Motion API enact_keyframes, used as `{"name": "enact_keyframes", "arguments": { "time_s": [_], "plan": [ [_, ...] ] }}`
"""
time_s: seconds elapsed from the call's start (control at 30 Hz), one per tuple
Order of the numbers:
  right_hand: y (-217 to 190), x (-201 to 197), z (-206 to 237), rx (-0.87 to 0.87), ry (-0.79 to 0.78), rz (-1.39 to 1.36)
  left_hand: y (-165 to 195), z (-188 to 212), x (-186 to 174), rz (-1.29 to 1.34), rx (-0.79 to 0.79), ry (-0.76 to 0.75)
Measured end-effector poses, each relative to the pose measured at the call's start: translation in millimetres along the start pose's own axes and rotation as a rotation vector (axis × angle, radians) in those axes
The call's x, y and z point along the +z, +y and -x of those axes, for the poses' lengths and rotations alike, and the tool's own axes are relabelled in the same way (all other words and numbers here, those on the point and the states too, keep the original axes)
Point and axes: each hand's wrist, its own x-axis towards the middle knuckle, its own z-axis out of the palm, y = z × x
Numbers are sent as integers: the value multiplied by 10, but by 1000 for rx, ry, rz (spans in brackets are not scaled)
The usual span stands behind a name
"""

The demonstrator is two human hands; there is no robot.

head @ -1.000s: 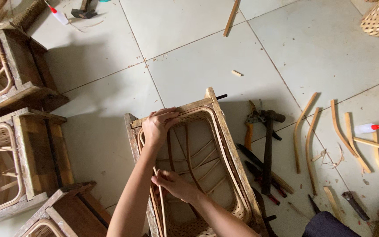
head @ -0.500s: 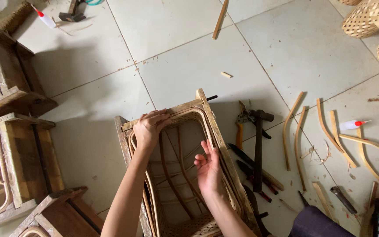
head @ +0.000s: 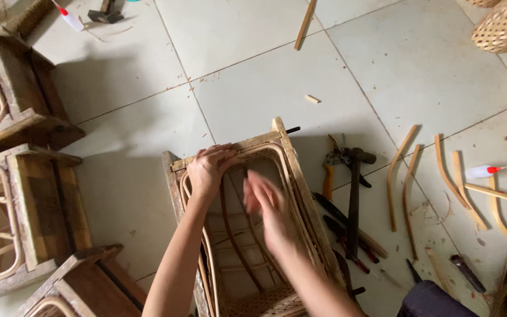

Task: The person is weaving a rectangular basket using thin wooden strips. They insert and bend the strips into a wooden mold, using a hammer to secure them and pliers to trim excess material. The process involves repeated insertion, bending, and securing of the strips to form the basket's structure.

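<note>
A wooden frame with a rattan rim and woven sides (head: 300,194) stands on the tiled floor below me. My left hand (head: 206,167) grips its far top edge, fingers curled over the wood and rattan. My right hand (head: 268,208) hovers over the frame's opening, blurred, fingers spread, holding nothing. Bent rattan strips cross inside the frame beneath both hands.
A hammer (head: 354,194), pliers (head: 331,167) and other tools lie right of the frame. Curved rattan pieces (head: 400,176) and a glue bottle (head: 481,171) lie farther right. Similar wooden frames (head: 36,205) stand at the left. Woven baskets (head: 500,29) sit top right.
My right hand rose from deep inside the frame, moved toward the far rim, and now sweeps over the opening. My left hand kept its grip on the far edge.
</note>
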Motion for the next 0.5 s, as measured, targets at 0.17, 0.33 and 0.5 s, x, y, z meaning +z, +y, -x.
{"name": "enact_keyframes", "arguments": {
  "time_s": [0.17, 0.33, 0.5],
  "plan": [
    [-250, -89, -1267, -729, -253, 1286, -68, -16, 62, -45, -16, -50],
    [-194, -222, -1625, -506, -495, 1225, -150, -53, -13, 40, 36, -95],
    [-233, -175, -1552, -568, -468, 1207, -228, -142, -126, 190, 6, -285]
  ]
}}
